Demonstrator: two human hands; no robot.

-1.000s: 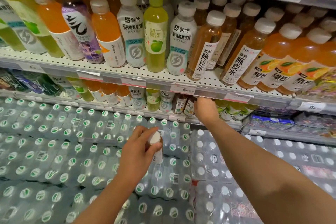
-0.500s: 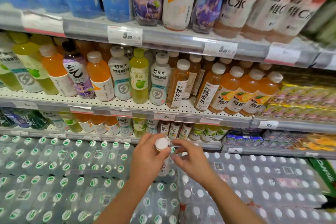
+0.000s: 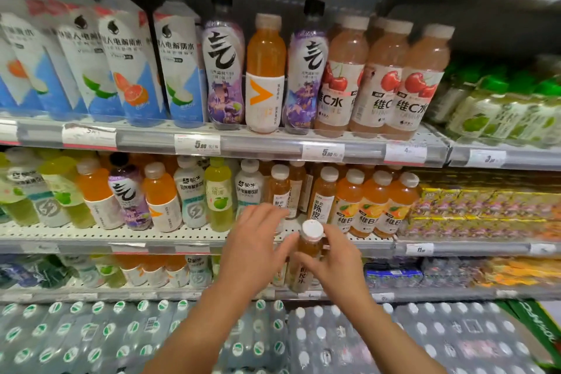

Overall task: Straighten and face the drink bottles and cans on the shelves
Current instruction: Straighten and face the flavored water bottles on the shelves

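Both forearms are bare and reach up from the near edge toward the far side, coming close together in the middle. The left hand [image 3: 253, 247] has its fingers spread and almost straight, the thumb pointing right. The right hand [image 3: 335, 261] has curled fingers and pinches something between thumb and fingers.
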